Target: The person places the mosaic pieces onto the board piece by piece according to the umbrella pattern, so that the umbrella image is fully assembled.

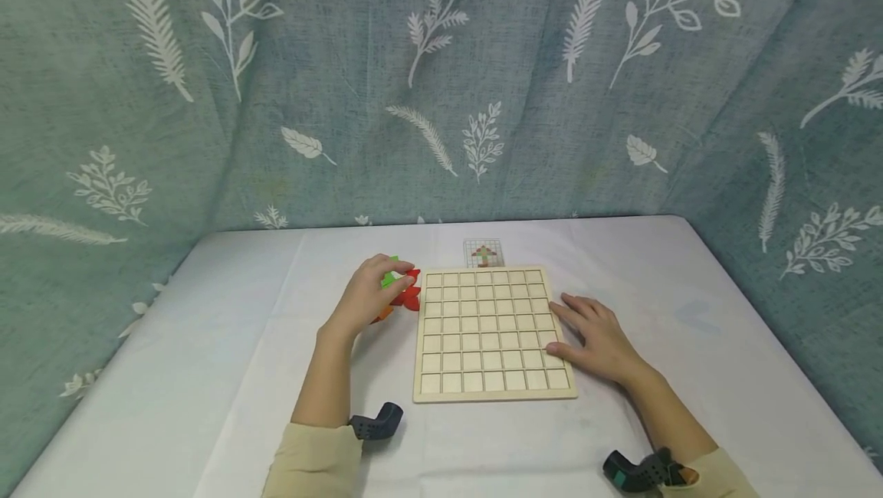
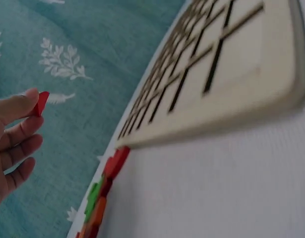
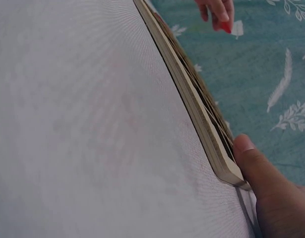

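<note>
My left hand [image 1: 367,293] is raised over the left side of a wooden grid board [image 1: 495,397]. It pinches a small red piece [image 2: 41,103] between thumb and fingertips; the other fingers are loosely bent. Below that hand lies a pile of coloured pieces [image 1: 408,300], red, green and orange, partly hidden by the hand and close against the board's left edge. My right hand [image 1: 599,339] rests at the board's right edge, fingers spread and fairly straight. In the right wrist view its thumb [image 3: 261,171] lies on the rim near a corner. The board's square cells hold no pieces.
A small pattern card [image 1: 484,253] with a coloured figure on a grid lies just behind the board. A white cloth [image 1: 207,375] covers the table, and a leaf-printed teal curtain [image 1: 359,46] hangs behind and at the sides.
</note>
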